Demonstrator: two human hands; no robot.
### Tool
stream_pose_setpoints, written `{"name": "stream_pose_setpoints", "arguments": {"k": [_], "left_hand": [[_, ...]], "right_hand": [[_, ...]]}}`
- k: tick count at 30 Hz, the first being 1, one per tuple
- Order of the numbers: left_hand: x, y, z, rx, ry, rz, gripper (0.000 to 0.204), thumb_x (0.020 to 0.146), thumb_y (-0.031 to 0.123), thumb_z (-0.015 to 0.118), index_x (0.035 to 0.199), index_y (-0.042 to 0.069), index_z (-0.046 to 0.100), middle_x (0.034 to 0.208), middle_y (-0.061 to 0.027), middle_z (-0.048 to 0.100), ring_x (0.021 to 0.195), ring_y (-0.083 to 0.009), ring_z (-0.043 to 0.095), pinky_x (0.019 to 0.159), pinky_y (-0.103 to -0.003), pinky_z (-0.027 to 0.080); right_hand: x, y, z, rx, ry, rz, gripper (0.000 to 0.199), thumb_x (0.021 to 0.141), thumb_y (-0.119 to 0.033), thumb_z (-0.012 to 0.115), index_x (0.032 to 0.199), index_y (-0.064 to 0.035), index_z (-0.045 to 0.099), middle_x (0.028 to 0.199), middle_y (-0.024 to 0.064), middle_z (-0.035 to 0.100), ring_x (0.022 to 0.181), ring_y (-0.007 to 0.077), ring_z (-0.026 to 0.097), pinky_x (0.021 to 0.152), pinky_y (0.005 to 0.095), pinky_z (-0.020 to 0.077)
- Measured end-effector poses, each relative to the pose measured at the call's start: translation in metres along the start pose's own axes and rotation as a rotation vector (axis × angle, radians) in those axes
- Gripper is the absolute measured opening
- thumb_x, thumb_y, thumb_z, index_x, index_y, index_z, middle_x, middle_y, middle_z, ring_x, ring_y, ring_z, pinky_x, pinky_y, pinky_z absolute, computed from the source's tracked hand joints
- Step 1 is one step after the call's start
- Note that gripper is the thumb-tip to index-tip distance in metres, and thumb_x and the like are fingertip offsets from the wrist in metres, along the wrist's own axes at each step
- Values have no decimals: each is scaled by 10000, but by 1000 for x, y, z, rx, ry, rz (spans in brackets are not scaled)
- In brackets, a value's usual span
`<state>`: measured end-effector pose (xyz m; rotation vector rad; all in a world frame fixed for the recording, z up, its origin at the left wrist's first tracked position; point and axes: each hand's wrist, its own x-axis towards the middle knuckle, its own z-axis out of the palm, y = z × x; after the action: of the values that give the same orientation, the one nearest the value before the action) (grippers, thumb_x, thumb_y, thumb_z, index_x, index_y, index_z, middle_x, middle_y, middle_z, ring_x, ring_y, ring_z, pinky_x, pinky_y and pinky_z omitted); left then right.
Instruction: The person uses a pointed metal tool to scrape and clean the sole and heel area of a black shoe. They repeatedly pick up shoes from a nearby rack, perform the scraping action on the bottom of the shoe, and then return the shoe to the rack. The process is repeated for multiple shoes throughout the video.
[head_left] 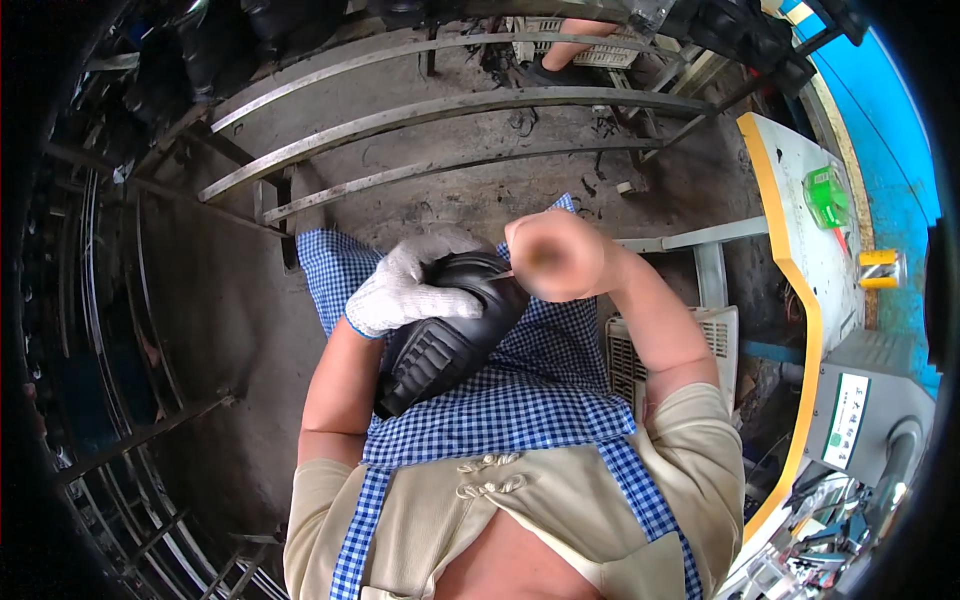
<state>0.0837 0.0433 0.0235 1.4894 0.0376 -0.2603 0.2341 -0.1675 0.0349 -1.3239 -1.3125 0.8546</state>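
A glossy black shoe (470,330) with a ribbed section lies over my lap, on a blue-and-white checked apron (500,425). My left hand (410,290), in a white knitted glove, grips its upper part, thumb across the near side and fingers round the far side. My bare right hand (560,255) is closed at the shoe's far right end. From that fist a thin pointed tool (502,275) reaches to the shoe's surface. Its handle is hidden inside the hand, and the hand's middle is blurred.
Metal rails (450,103) run across ahead. More racks (120,400) stand at the left. At the right is a yellow-edged white table (800,190) with a green container (826,198), a yellow can (880,269) and a grey machine (865,400). A pale crate (722,350) sits under it. Another person's leg (570,48) shows beyond the rails.
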Motion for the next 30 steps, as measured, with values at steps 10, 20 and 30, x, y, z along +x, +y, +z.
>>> {"name": "stream_pose_setpoints", "arguments": {"k": [10, 20, 30], "left_hand": [[9, 13, -65, -989, 686, 590, 628, 955, 549, 530, 1365, 72, 527, 1334, -116, 594, 1211, -287, 570, 1065, -423, 451], [27, -3, 19, -482, 42, 230, 922, 685, 303, 842, 1434, -6, 405, 1370, -120, 555, 1268, -268, 525, 1038, -403, 456], [50, 33, 70, -391, -148, 508, 959, 843, 52, 744, 1565, 103, 113, 1458, -143, 407, 1301, -262, 465, 1061, -406, 420]], "right_hand": [[-59, 46, 50, -237, 536, 137, 782, 769, -283, 841, 1415, -100, 440, 952, 43, 716, 673, 114, 621, 594, 261, 488], [-45, -23, -6, 182, 1123, -366, 865, 803, -73, 763, 1489, 51, 251, 1360, 152, 524, 1192, 212, 553, 1012, 324, 439], [-14, -73, -18, 146, 1259, -419, 835, 832, -83, 614, 1552, -83, 192, 1450, 114, 421, 1214, 195, 513, 948, 301, 464]]}}
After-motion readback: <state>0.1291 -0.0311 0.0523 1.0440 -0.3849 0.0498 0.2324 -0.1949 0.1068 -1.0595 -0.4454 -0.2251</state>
